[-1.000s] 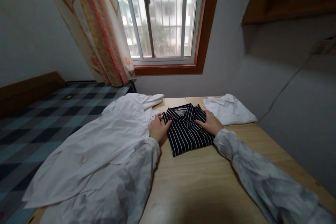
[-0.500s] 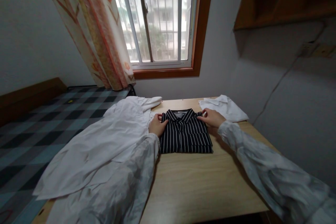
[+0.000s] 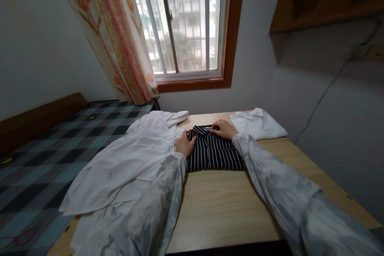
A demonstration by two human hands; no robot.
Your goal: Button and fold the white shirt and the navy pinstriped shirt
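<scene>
A folded black shirt with thin white stripes (image 3: pixel 214 154) lies on the wooden table (image 3: pixel 228 200), its collar toward the window. My left hand (image 3: pixel 185 144) rests at the shirt's left edge, thumb laid over the fabric and fingers curled against the side. My right hand (image 3: pixel 222 129) sits on the collar at the far edge, fingers bent and pinching the collar.
A large unfolded white shirt (image 3: pixel 126 164) spreads over the table's left side and off its edge. A folded white garment (image 3: pixel 258 125) lies at the far right. A bed with a checked cover (image 3: pixel 45 156) stands left; a curtain (image 3: pixel 120 36) hangs by the window.
My right hand has moved from the shirt's right shoulder to the middle of the collar. The left hand stays at the left edge. The view has shifted slightly.
</scene>
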